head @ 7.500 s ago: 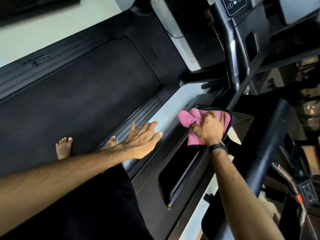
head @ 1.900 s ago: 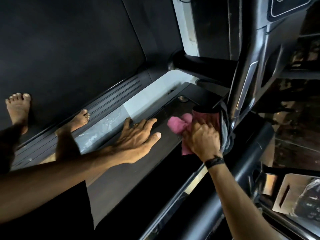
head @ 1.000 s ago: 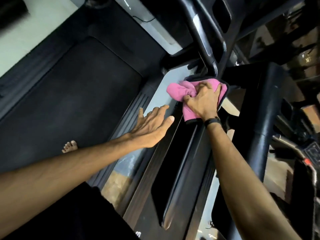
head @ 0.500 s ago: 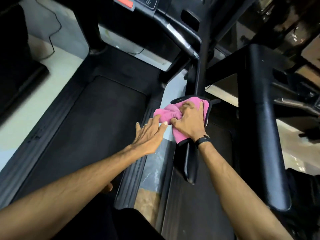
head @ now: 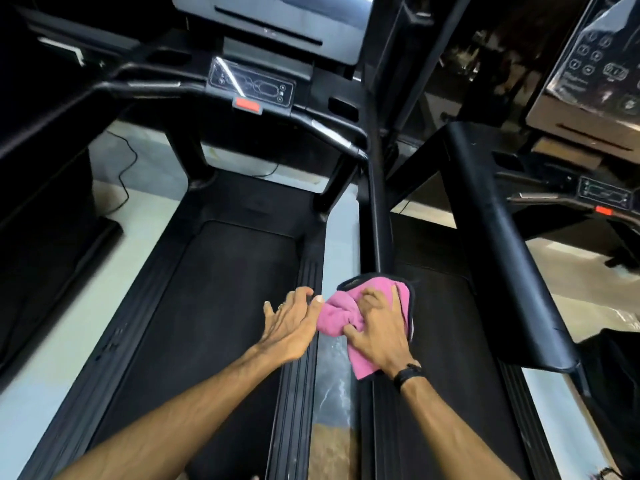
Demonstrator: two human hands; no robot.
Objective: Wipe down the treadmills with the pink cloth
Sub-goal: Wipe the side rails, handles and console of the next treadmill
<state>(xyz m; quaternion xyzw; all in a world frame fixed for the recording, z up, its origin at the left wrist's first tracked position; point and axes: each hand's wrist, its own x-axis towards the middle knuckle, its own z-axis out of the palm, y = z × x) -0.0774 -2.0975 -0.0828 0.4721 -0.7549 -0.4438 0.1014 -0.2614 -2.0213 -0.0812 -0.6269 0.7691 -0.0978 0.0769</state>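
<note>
- Two bare forearms reach forward from the bottom edge; the right one wears a dark wristband [head: 408, 371].
- The right hand [head: 379, 329] lies on top of the pink cloth [head: 341, 315], its grip bunching the fabric: the thumb tucks into the folds on the left while the other fingers spread over the cloth and press it down.
- The pink cloth sits on the rear end of a black handrail [head: 375, 216], at the gap between the two treadmills; a dark edge shows around the far and right sides of the cloth.
- The left hand [head: 289, 323] hovers just left of the cloth, above the ribbed side rail [head: 298, 375] of the left treadmill. Its grip is loose and holds nothing, the fingers slightly bent, a ring on one of them. The thumb tip is right by the cloth; I cannot tell if it touches.
- Between the treadmills runs a strip of pale floor [head: 334, 403].
- The left treadmill's dark belt [head: 221, 306] stretches ahead of the left arm.
- To the right, the second treadmill's belt [head: 440, 323] lies under a thick padded black bar [head: 502, 258] that slants across.
- Farther off, the left treadmill's console [head: 251, 85] carries a button panel and a red tab below it, with a grey screen above.
- At the far right, another console [head: 604, 194] also has a red tab.
</note>
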